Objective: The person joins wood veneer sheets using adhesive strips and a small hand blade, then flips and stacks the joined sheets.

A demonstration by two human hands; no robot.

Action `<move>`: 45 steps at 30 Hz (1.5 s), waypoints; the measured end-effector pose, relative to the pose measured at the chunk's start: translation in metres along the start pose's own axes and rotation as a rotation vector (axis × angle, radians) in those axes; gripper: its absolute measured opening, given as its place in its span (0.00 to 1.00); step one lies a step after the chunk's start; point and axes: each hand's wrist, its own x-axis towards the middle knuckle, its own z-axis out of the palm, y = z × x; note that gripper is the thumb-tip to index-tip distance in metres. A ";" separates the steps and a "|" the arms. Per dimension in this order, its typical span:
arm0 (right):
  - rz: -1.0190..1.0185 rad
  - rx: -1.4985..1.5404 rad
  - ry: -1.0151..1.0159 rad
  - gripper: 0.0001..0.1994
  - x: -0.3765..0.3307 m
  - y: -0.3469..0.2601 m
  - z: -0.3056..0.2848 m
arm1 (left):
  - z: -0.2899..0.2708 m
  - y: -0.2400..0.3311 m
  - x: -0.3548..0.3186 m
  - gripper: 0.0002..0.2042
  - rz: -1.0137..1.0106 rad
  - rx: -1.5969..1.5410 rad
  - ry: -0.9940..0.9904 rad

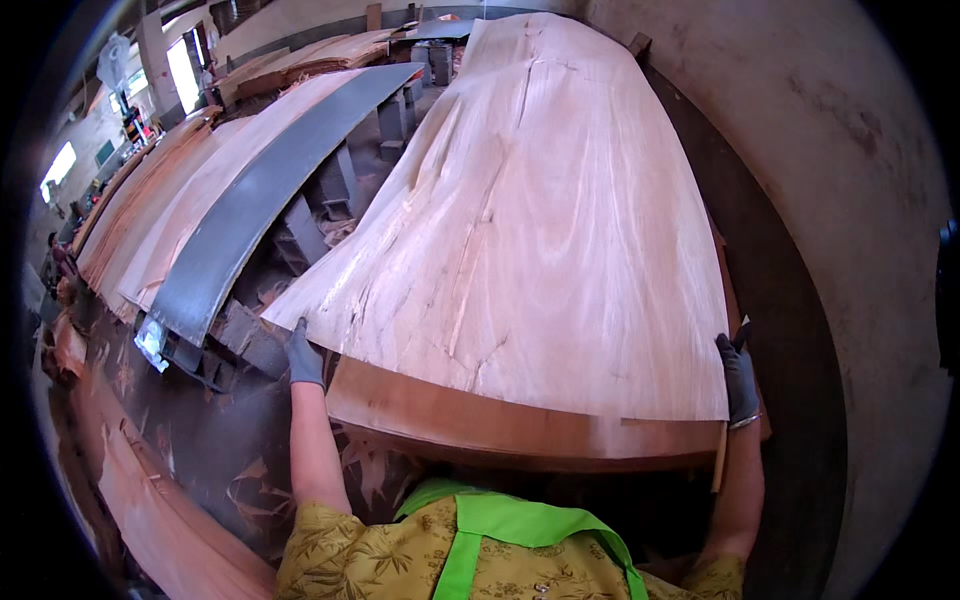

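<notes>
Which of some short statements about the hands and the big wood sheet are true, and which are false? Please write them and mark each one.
1. Both hands wear dark gloves. True: the left hand and the right hand are gloved.
2. The left hand is at the near left corner of the pale veneer sheet. True.
3. The right hand rests on the concrete wall. False: it is at the sheet's near right corner.
4. The sheet is smooth and whole. False: long cracks run through it.
5. A dark grey board lies left of the sheet. True.
</notes>
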 end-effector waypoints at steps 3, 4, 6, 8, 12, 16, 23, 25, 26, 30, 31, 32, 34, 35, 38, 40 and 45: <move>-0.056 -0.143 0.017 0.16 0.030 0.023 -0.064 | 0.033 -0.023 -0.044 0.19 -0.072 -0.058 0.040; -0.075 -0.174 0.002 0.16 0.043 0.028 -0.081 | 0.027 -0.031 -0.049 0.19 -0.028 -0.024 0.045; -0.137 -0.239 0.004 0.18 0.055 0.036 -0.087 | 0.012 -0.038 -0.051 0.19 0.064 0.056 0.055; -0.226 -0.343 0.077 0.26 0.042 0.028 -0.075 | 0.028 -0.053 -0.070 0.20 0.075 0.087 0.064; -0.132 -0.439 0.017 0.30 0.063 0.056 -0.089 | 0.002 -0.064 -0.065 0.19 0.109 0.060 0.073; -0.145 -0.644 0.052 0.31 0.072 0.084 -0.115 | 0.033 -0.078 -0.096 0.19 0.009 0.018 0.122; -0.027 -0.566 0.067 0.31 0.066 0.077 -0.103 | 0.034 -0.113 -0.122 0.20 0.037 0.052 0.175; 0.019 -0.760 0.104 0.30 0.072 0.095 -0.115 | 0.021 -0.123 -0.110 0.23 0.069 0.060 0.163; 0.049 -0.866 0.130 0.29 0.075 0.102 -0.128 | 0.025 -0.129 -0.113 0.23 0.047 0.047 0.185; -0.003 -0.663 0.122 0.26 0.088 0.122 -0.138 | 0.000 -0.127 -0.094 0.20 -0.067 -0.165 0.213; -0.023 -0.630 0.117 0.25 0.086 0.122 -0.121 | -0.017 -0.121 -0.081 0.19 -0.065 -0.175 0.215; -0.044 -0.611 0.119 0.24 0.084 0.119 -0.116 | -0.031 -0.122 -0.071 0.18 -0.075 -0.193 0.219; 0.047 -0.822 0.174 0.23 0.082 0.119 -0.123 | -0.020 -0.130 -0.067 0.18 -0.047 -0.004 0.367; 0.094 -0.927 0.200 0.22 0.083 0.121 -0.128 | -0.017 -0.135 -0.072 0.18 -0.047 0.003 0.366; 0.087 -0.682 0.106 0.22 0.104 0.155 -0.154 | -0.043 -0.143 -0.071 0.21 0.030 0.121 0.368; 0.007 -0.663 0.128 0.20 0.120 0.199 -0.188 | -0.060 -0.154 -0.075 0.22 0.091 0.312 0.375; -0.027 -0.643 0.201 0.19 0.099 0.221 -0.208 | -0.064 -0.153 -0.107 0.23 0.110 0.245 0.404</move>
